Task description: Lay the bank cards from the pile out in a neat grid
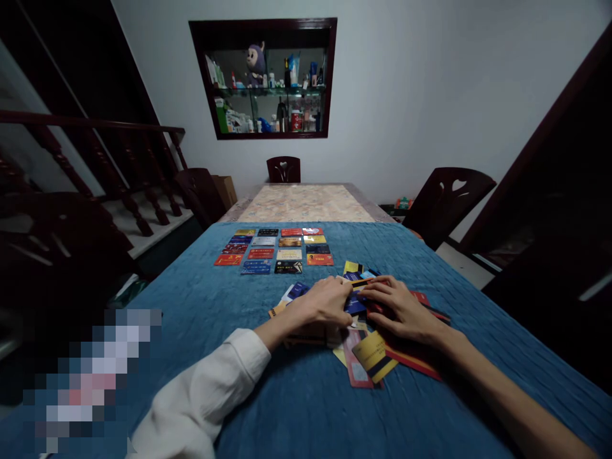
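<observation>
A loose heap of bank cards point(375, 357) lies on the blue tablecloth in front of me. My left hand point(329, 299) rests on its left side, fingers bent and thumb apart, with the fingertips beside a dark blue card point(354, 303). On the right side of the heap lies my right hand point(399, 309), its fingers spread over the cards and none visibly gripped. A yellow card with a black stripe point(375, 356) sticks out at the near edge. Both hands partly hide the heap. Farther off to the left, several cards point(261, 254) lie face up in rows.
The blue cloth point(191, 306) covers the near part of the long table; its far part shows a patterned top point(306, 201). Dark wooden chairs point(447, 201) stand around it. A wall niche point(268, 83) holds bottles and a plush toy. A pixelated patch covers the lower left.
</observation>
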Tool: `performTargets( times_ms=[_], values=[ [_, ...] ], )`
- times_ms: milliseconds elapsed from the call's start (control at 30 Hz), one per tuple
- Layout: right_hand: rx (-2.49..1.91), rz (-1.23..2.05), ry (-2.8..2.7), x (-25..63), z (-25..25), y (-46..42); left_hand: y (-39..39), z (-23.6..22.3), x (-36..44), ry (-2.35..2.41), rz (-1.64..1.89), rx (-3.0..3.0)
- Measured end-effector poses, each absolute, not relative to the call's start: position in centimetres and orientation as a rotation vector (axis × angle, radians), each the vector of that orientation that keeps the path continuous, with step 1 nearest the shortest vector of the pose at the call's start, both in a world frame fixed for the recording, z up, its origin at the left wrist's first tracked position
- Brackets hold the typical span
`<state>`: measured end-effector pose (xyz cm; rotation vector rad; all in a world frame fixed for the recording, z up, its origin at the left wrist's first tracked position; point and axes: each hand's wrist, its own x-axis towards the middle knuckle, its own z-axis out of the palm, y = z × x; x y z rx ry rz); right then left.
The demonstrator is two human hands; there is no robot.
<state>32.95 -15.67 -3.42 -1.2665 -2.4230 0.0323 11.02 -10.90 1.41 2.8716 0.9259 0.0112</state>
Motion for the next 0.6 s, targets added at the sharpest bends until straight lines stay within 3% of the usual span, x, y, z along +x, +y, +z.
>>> performTargets(
  times_ms=[600],
  values=[
    [-1.237,-0.165,-2.373,30.7,-3.7,-16.2,-9.4,2.5,9.3,0.782,-0.076,2.794]
  ],
)
